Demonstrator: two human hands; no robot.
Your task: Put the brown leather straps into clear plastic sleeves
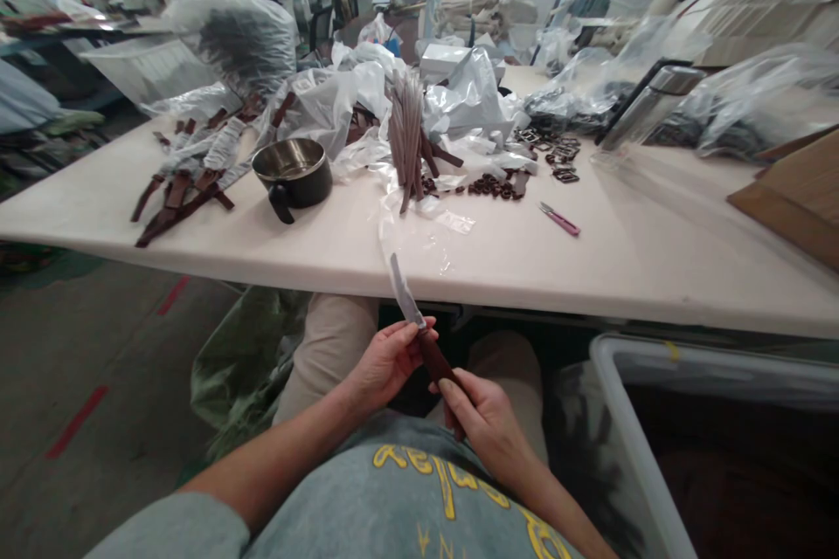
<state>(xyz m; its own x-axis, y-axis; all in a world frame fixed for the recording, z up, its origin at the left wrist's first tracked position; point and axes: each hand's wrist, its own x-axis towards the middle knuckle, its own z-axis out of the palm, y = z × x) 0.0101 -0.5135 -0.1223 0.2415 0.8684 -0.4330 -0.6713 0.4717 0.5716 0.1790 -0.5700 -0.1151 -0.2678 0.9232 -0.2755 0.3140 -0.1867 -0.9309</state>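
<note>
Over my lap, both hands hold one dark brown leather-like strap (433, 360). My left hand (391, 360) pinches it near its upper end, where a pale translucent strip (406, 301) sticks up towards the table edge. Lower down, my right hand (481, 412) is closed around the strap, thumb on top. The strap's bottom end shows just below the right fingers. Whether the pale strip is wrapped around the strap or only laid against it, I cannot tell.
On the white table (315, 258) are a dark metal pot (294, 179), wrapped brown straps (187, 179), a strap bundle (407, 131), dark buckles (564, 157), pink-handled thread snips (560, 219) and a steel flask (652, 109). A grey bin (616, 384) stands at right, below a cardboard box (796, 192).
</note>
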